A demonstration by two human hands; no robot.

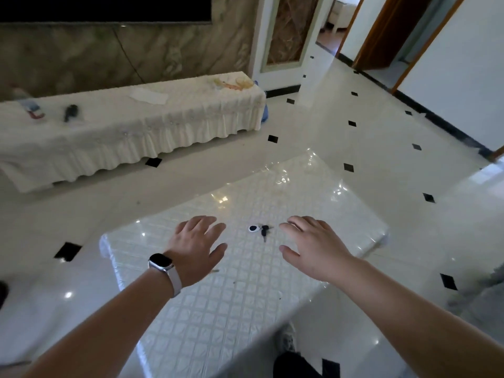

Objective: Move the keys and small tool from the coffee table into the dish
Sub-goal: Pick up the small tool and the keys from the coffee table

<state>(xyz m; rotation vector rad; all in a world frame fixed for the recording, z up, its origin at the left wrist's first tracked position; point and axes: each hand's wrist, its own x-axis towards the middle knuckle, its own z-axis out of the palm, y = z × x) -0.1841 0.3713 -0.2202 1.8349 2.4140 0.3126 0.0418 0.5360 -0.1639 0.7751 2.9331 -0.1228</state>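
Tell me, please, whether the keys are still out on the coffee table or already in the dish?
Still out: the keys lie flat on the coffee table between the open left hand and right hand. No dish shows.

I stand in a home's living room: a low table [313, 203] under quilted plastic at centre, a skirted TV bench [152, 126] below a wall screen [103, 8] upper left, glossy tiled floor [381, 137], open doorways [387, 28] upper right.

Single head-worn wide-angle view, looking forward and steeply down, close above the coffee table [245, 309], both forearms entering from the bottom edge, tiled floor [381, 148] and draped bench [136, 132] farther off, edges bowed.
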